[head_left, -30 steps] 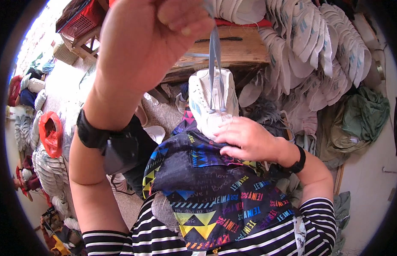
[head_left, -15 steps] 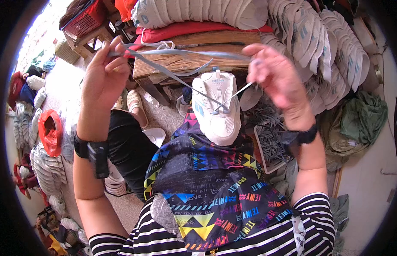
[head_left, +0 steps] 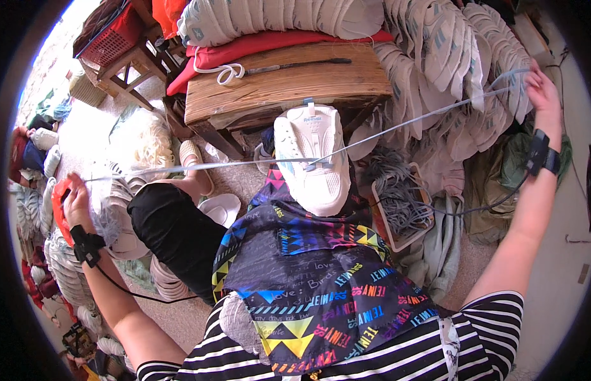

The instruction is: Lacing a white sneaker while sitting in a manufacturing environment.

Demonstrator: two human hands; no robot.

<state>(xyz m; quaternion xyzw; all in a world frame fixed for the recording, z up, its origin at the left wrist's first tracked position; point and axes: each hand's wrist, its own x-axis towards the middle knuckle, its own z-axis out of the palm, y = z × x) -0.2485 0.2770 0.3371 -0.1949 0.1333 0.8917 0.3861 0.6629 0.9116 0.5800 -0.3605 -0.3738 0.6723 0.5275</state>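
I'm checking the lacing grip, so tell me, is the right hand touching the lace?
Touching. The head view shows the right hand raised far out to the side with the grey lace running taut from the white shoe straight into its closed fingers.

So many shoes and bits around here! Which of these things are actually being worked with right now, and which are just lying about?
In use:
- white sneaker on the lap
- grey lace, threaded through it and pulled wide
- left hand and right hand, each holding a lace end

Lying about:
- wooden bench
- tray of spare laces
- stacked shoe uppers
- red basket
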